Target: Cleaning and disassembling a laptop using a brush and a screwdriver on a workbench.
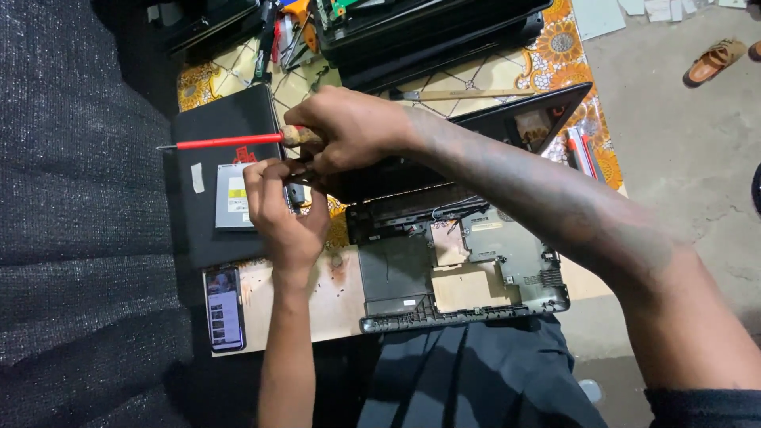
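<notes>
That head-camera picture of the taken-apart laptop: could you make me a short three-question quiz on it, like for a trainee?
1. True or false: the right hand holds a red-shafted screwdriver.
2. What lies at the near left corner of the board, beside the left forearm? A) a phone with its screen lit B) a hammer C) a cup
3. What does the left hand reach over?

Key
1. True; its tip points left, over a closed black laptop.
2. A, the phone.
3. The edge of the silver optical drive lying on the black laptop, next to the opened laptop base. What the fingers pinch is hidden.
</notes>
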